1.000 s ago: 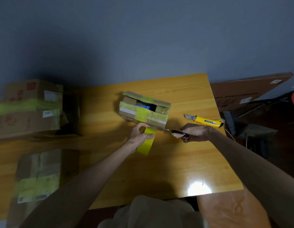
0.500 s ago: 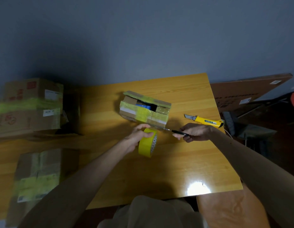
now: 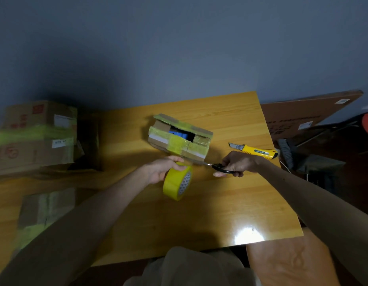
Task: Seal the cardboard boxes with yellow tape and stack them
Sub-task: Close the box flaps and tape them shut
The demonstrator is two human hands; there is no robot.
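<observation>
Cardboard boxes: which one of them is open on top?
The small box in the middle of the table: its flap is lifted and something blue shows inside. The stacked boxes far left and the near-left box look taped shut.

Glossy varnished wood grain on worktop [image 3: 220,203], bright glare patch near front edge. Matt brown card on small cardboard box [image 3: 158,139], rough flap edges, shiny yellow tape strips across. Smooth glossy yellow plastic film on tape roll [image 3: 173,182], printed paper-look core. Black plastic-look handles and thin bright metal blades on scissors [image 3: 219,167]. Yellow plastic body and dull metal blade on utility knife [image 3: 259,151]. Matt cardboard with white paper labels on stacked boxes [image 3: 34,137], blurred. Flat matt grey-blue wall [image 3: 179,48].
</observation>
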